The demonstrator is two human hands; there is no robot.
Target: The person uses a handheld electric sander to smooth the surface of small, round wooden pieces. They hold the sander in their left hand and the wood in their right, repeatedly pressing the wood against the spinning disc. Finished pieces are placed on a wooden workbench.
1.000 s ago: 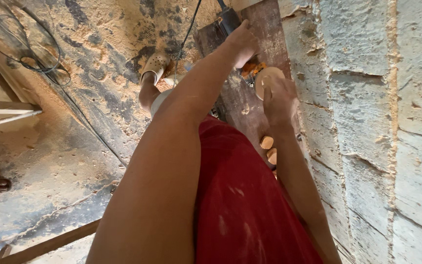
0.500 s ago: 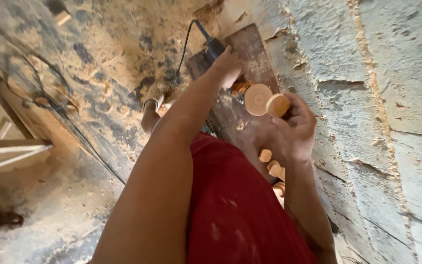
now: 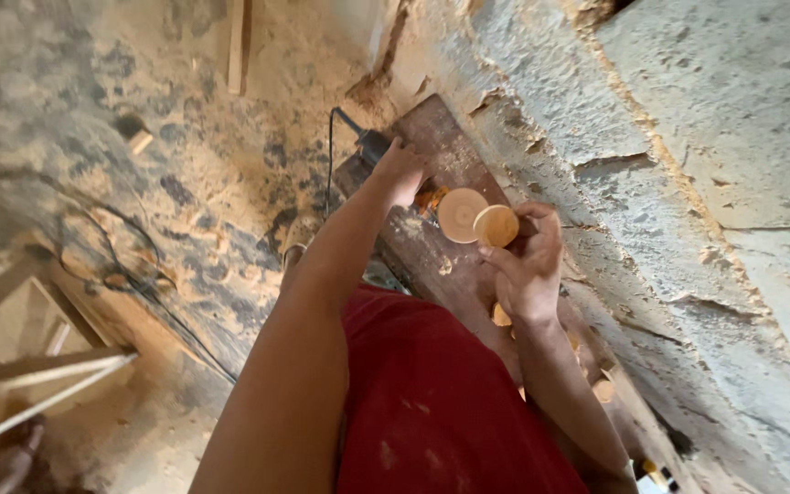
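Block wall (image 3: 688,137) close beside worktop (image 3: 450,265); wood offcuts (image 3: 501,315) below. Right hand (image 3: 528,265) grips round wooden piece (image 3: 496,226) near sanding disc (image 3: 461,215); left hand (image 3: 400,169) closed on power tool (image 3: 372,146).

One camera sits on the person's head. It looks steeply down, close over both arms, at the bench (image 3: 450,274), floor (image 3: 185,137) and block wall (image 3: 688,137).

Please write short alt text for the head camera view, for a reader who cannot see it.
Seen from above, a person's right hand holds a small round wooden piece beside a sanding disc, while the left hand grips a corded power tool on a dark wooden bench. The bench runs along a rough block wall above a sawdust-covered floor.
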